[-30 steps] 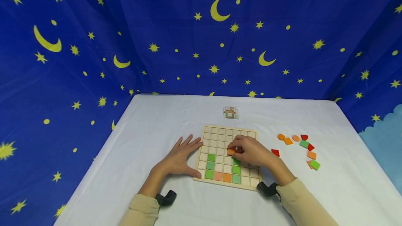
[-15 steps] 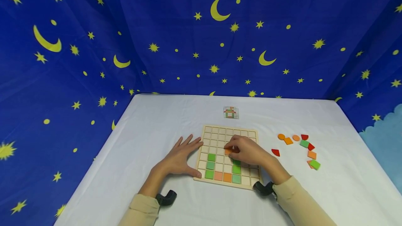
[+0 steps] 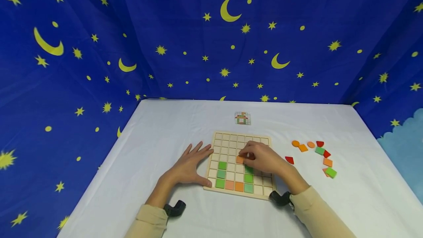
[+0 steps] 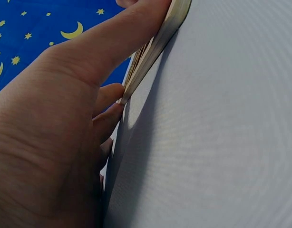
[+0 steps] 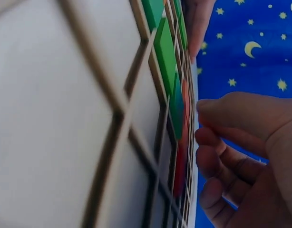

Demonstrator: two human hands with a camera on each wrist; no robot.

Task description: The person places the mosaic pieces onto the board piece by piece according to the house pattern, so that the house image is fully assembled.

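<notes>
A wooden grid board (image 3: pixel 231 193) lies on the white cloth, green, orange and pink square tiles in its lower cells. My left hand (image 3: pixel 189 166) rests spread at its left side; in the left wrist view the thumb (image 4: pixel 122 35) and fingertips touch the board's edge. Over the board's middle is my right hand (image 3: pixel 262 157), thumb and fingers bent, fingertips just right of an orange tile (image 3: pixel 240 159) in a cell. Nothing shows between thumb and fingers in the right wrist view. A red piece (image 5: pixel 179 171) sits on the board there, hidden under this hand in the head view.
Right of the board lie loose pieces: a red one (image 3: pixel 289 160), an orange disc (image 3: pixel 295 143), an orange square (image 3: pixel 328 162), a green square (image 3: pixel 331 172) and several more. Behind the board is a small pattern card (image 3: pixel 242 118). Blue star-printed cloth (image 3: pixel 191 65) hangs around the table.
The orange tile has shifted slightly left into its cell. My right hand moved left with it, then drew back right, off the tile. My left hand stays put.
</notes>
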